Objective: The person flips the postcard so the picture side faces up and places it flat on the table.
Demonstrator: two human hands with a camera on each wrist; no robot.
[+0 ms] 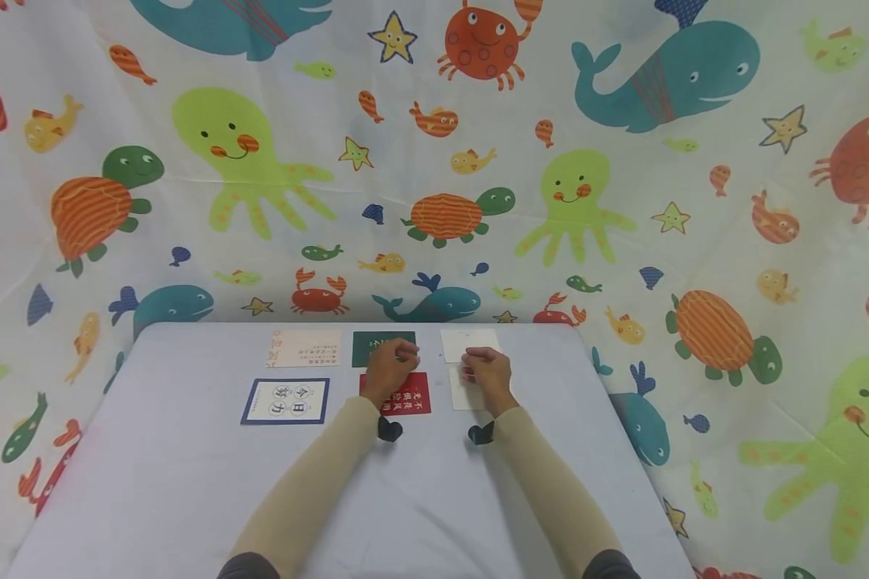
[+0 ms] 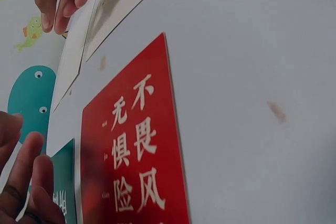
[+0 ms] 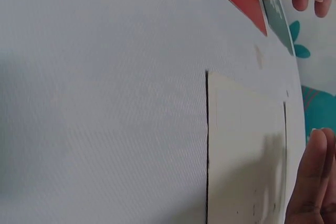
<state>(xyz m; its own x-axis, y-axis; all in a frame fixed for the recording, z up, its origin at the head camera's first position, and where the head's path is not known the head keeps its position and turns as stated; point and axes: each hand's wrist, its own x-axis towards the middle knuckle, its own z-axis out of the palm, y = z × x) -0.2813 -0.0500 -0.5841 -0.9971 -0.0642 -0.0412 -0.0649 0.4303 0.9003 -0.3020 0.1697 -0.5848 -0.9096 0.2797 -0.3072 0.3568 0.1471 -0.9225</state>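
Six cards (image 1: pixel 418 388) lie flat, left hand (image 1: pixel 390 372) and right hand (image 1: pixel 492 375) over two each, loosely relaxed, holding nothing

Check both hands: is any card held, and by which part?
Nothing appears held: the left hand is over the red card and green card, the right hand over the two white cards.

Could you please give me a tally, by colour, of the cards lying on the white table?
Pale pink card: 1
Green card: 1
Red card: 1
Blue-bordered white card: 1
Off-white cards, partly behind the right hand: 2 (far one, near one)
Total: 6 cards
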